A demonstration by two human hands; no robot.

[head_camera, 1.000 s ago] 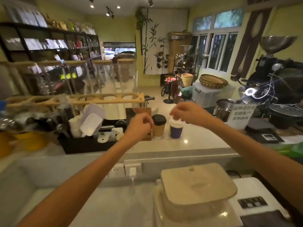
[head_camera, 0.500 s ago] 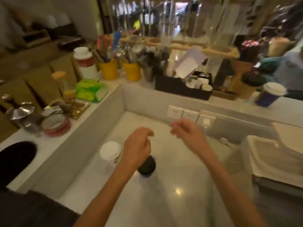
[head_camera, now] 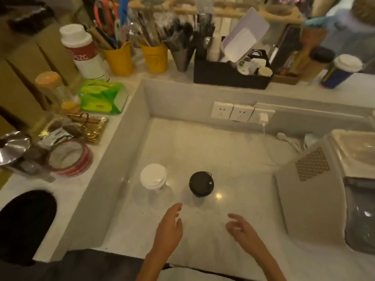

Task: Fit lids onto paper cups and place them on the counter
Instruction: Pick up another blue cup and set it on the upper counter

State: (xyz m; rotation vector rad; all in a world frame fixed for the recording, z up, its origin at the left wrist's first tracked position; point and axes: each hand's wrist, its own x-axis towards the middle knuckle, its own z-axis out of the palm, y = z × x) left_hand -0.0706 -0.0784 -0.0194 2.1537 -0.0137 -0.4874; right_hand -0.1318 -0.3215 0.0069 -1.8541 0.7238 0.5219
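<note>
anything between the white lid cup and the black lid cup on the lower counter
Nothing: in the head view, only bare pale counter separates the white-lidded cup from the black-lidded cup.

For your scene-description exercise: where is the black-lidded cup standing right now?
In the head view, the black-lidded cup stands upright on the lower worktop, near centre, just right of the white-lidded cup and beyond both open hands.

The only legible lettering is "SZG" on the red band of the white-capped bottle point(head_camera: 82, 52).
</note>
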